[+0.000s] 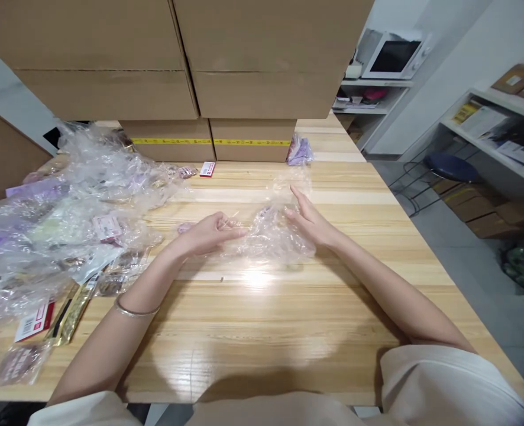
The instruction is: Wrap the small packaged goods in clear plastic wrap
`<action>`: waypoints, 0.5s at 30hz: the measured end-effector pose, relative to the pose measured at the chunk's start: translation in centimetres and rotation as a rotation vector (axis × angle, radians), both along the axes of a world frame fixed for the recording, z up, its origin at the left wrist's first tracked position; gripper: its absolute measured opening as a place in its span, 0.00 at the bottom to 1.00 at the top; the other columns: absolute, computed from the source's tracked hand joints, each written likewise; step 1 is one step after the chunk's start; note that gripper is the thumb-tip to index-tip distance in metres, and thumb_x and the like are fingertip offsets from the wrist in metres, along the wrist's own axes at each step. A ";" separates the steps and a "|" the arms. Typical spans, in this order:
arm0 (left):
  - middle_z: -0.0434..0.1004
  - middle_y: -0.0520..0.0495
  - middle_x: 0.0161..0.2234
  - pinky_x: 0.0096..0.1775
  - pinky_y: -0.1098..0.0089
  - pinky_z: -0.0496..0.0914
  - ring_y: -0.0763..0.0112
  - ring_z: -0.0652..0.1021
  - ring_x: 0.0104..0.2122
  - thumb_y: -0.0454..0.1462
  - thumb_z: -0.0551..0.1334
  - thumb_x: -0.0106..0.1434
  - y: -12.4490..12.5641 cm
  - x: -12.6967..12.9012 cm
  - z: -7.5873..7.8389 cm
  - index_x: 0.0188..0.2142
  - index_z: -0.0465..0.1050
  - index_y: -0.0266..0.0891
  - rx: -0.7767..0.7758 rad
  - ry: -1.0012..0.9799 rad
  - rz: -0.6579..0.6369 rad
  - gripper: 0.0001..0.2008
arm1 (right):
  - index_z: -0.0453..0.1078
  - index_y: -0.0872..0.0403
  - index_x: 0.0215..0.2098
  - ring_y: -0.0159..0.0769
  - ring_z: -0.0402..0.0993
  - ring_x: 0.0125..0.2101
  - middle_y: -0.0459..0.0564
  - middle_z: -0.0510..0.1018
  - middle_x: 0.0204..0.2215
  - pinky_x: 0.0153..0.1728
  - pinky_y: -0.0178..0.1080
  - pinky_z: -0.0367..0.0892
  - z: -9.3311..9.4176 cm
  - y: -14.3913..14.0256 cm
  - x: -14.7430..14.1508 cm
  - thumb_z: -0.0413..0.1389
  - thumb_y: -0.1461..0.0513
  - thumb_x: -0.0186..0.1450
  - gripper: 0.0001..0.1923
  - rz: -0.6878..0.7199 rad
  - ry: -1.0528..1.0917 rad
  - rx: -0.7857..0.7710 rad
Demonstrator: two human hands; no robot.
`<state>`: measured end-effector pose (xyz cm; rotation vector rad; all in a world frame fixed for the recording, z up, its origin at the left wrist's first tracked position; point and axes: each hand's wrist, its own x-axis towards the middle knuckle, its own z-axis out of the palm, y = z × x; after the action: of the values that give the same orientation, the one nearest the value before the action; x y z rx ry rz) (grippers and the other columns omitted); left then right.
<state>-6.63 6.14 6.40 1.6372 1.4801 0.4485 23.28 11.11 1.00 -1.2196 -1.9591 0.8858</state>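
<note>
Left hand (209, 232) lies low over the middle of the pale wooden bench (288, 319), fingers drawn together, pinching the near edge of a crumpled clear plastic bag (273, 234). Something thin and pale shows between the fingertips; too small to tell what. A thin silver bangle (134, 310) sits on that forearm.

Right hand (309, 220) is on the far right side of the same bag, fingers spread and loosely open, resting against the film rather than closed on it. Hands are apart, with the bag bunched between them, lying on the bench about midway between the near and far edges.

Toward the left edge: a large heap of loose clear plastic wrappers (67, 201) mixed with small purple and gold packets. A small red-and-white card (207, 169) lies near the far edge, just in front of the boxes. A small purple-tinted plastic packet (300, 151) sits by the far edge, touching the right end of the box row.

Stacked brown cardboard boxes (226, 65) fill the far edge, the lowest pair banded with yellow tape.

Beyond the right edge: white shelving (492, 133) and a dark blue round stool (450, 167) on the floor.
</note>
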 end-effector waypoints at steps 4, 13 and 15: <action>0.67 0.53 0.21 0.24 0.73 0.61 0.75 0.68 0.22 0.50 0.66 0.57 0.2 -1.1 0.1 0.27 0.74 0.39 -0.030 0.022 -0.148 0.16 | 0.47 0.45 0.69 0.46 0.55 0.67 0.54 0.52 0.70 0.62 0.56 0.58 -2.2 2.9 1.0 0.51 0.53 0.63 0.36 -0.271 0.239 -0.068; 0.80 0.56 0.38 0.34 0.65 0.76 0.67 0.82 0.38 0.27 0.59 0.57 -3.7 -2.0 8.4 0.18 0.55 0.40 0.991 -0.239 0.120 0.17 | 0.66 0.51 0.42 0.32 0.69 0.26 0.46 0.71 0.32 0.25 0.35 0.66 1.8 1.5 1.8 0.55 0.54 0.59 0.15 -0.451 0.328 -0.127; 0.79 0.57 0.34 0.33 0.66 0.75 0.64 0.82 0.43 0.25 0.60 0.58 -5.7 -0.6 9.3 0.19 0.55 0.40 1.172 -0.079 -0.029 0.17 | 0.67 0.52 0.39 0.32 0.67 0.20 0.46 0.70 0.28 0.18 0.34 0.60 4.0 0.4 1.3 0.52 0.44 0.62 0.21 -0.285 0.401 -0.272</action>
<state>-7.21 0.39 15.66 2.4369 1.1461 1.5388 24.57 11.50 5.03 -1.3117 -1.3437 1.1665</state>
